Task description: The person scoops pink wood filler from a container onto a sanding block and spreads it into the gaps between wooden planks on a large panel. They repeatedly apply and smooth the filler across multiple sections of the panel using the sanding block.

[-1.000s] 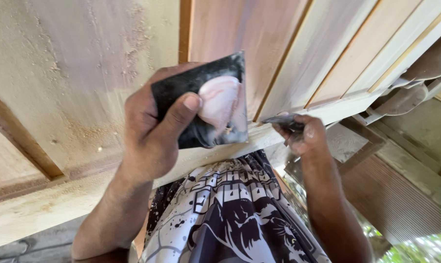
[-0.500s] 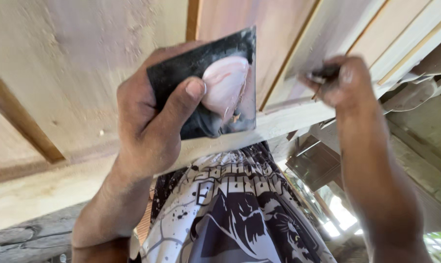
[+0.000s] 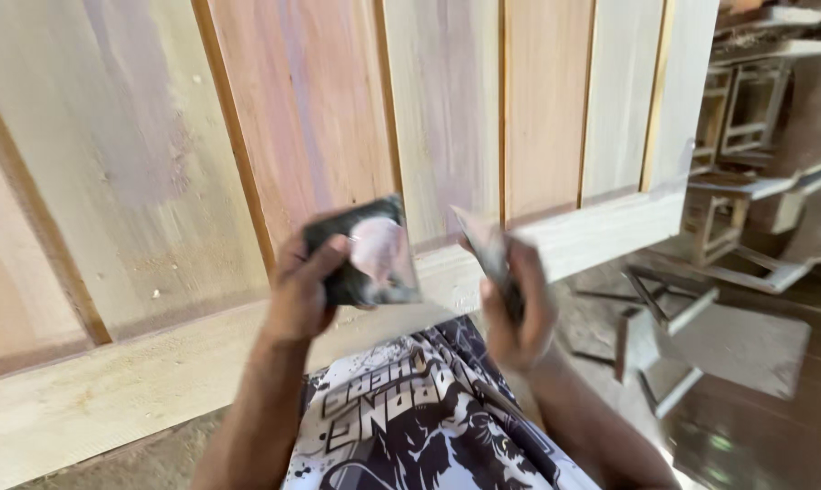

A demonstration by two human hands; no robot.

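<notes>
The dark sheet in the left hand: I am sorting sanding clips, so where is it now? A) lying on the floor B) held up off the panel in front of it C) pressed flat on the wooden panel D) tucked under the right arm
B: the left hand grips the dark sheet in the air, clear of the wooden panel, while the right hand holds a second piece.

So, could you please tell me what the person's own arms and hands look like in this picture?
Both forearms are bare, with no sleeves reaching them. The left hand and the right hand wear no gloves, and no ring, watch or bracelet shows. Below them the person wears a garment printed in black and white with bold graphics and lettering.
</notes>
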